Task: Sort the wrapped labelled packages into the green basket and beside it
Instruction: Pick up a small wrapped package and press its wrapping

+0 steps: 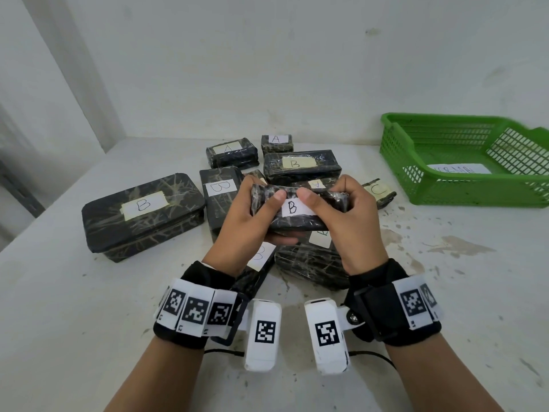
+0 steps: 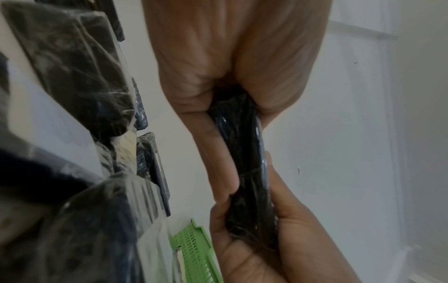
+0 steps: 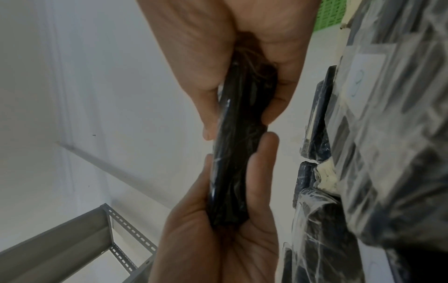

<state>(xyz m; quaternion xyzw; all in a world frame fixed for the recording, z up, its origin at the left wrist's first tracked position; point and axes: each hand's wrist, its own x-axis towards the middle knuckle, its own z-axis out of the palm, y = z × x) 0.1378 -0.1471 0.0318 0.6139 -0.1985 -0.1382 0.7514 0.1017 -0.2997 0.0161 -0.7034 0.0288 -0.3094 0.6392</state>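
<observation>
**Both hands grip a B package**

The left hand and right hand clamp the ends of a flat black package labelled B, lifted above the pile. The green basket sits well apart on the table, to the right.

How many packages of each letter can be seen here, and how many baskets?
B packages: 4, one in the hands
A packages: 3
C package: 1
Packages with hidden labels: 2
Basket: 1
Total: 11, perhaps more hidden
</observation>
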